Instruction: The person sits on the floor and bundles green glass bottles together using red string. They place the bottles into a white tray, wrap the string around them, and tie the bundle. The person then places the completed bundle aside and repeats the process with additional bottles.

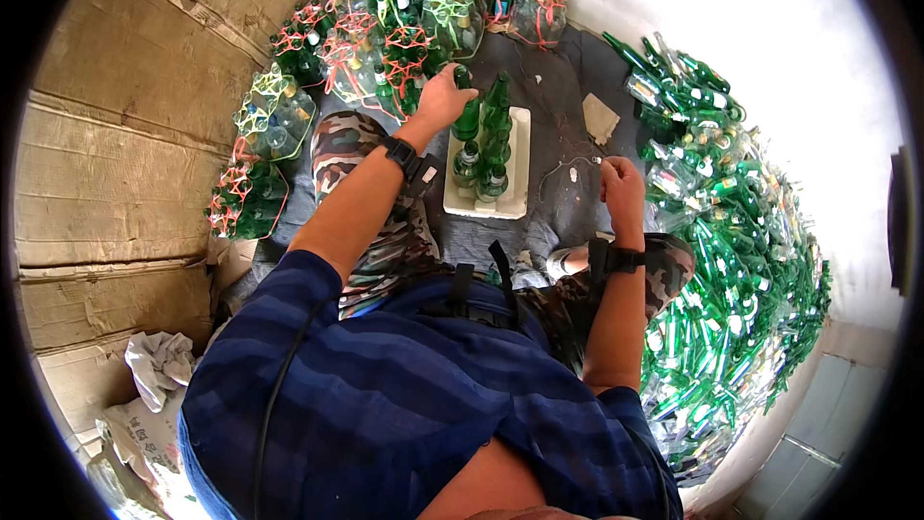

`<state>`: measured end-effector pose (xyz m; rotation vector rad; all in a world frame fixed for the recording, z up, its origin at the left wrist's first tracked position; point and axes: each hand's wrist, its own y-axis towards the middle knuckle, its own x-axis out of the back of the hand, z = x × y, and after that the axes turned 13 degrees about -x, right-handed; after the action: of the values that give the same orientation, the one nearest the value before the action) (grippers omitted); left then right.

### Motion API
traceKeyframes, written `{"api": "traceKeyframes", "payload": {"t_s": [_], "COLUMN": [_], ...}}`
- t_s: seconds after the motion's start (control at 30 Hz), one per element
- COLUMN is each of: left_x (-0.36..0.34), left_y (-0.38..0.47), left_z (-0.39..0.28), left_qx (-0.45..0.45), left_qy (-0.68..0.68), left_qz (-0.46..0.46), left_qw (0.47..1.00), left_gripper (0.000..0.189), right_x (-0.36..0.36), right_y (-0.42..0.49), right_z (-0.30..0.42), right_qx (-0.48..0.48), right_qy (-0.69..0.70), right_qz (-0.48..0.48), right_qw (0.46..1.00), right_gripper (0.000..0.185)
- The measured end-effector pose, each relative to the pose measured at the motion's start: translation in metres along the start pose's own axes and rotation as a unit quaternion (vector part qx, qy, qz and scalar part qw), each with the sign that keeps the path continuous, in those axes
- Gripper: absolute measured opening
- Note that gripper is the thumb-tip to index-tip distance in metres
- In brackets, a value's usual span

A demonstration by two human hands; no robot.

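My left hand [442, 100] grips a green glass bottle [466, 115] by its neck. This bottle is upright at the left side of a shallow white tray [518, 191]. Several more green bottles [492, 184] stand close together in the tray, just right of and nearer than the held one. To the right of the tray, my right hand [622, 191] is raised above the dark floor sheet [563, 87] with its fingers curled in. No object shows in it. A thin pale string [559, 167] lies on the sheet near its fingertips.
Bottle bundles tied with red [545, 3] and green straps [453, 3] stand at the back and left. A large heap of loose bottles [722, 289] lies along the right wall. Cardboard panels [115, 173] line the left. A cardboard scrap [600, 119] lies beyond my right hand.
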<state>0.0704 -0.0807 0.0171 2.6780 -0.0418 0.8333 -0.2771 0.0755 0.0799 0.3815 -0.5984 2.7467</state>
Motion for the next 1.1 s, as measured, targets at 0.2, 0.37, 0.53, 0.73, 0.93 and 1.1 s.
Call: {"api": "traceKeyframes", "payload": {"t_s": [0.2,0.37,0.53,0.73,0.93,1.1], "left_x": [-0.009,-0.007,-0.017,-0.020,-0.024,-0.026], "left_y": [-0.009,-0.011,-0.021,-0.029,-0.037,-0.043], "left_z": [0.001,-0.003,0.000,-0.010,-0.014,-0.010], "left_qx": [0.009,0.085,0.021,0.044,0.035,0.023], "left_qy": [0.055,0.077,0.074,0.056,0.059,0.057], "left_qz": [0.024,0.135,0.083,0.116,0.106,0.104], "left_qw": [0.998,0.984,0.994,0.991,0.992,0.993], "left_gripper": [0.041,0.060,0.039,0.043,0.042,0.041], "right_x": [-0.002,-0.002,0.000,0.005,0.007,0.006], "right_y": [0.009,0.010,0.009,0.005,0.003,0.002], "right_z": [-0.006,-0.008,-0.008,-0.009,-0.010,-0.009], "right_qx": [-0.005,0.006,0.004,0.018,0.032,0.016], "right_qy": [-0.052,-0.093,-0.101,-0.137,-0.164,-0.168], "right_qz": [-0.017,-0.033,-0.032,-0.046,-0.063,-0.062], "right_qw": [0.998,0.995,0.994,0.989,0.984,0.984], "right_gripper": [0.017,0.017,0.019,0.021,0.022,0.023]}}
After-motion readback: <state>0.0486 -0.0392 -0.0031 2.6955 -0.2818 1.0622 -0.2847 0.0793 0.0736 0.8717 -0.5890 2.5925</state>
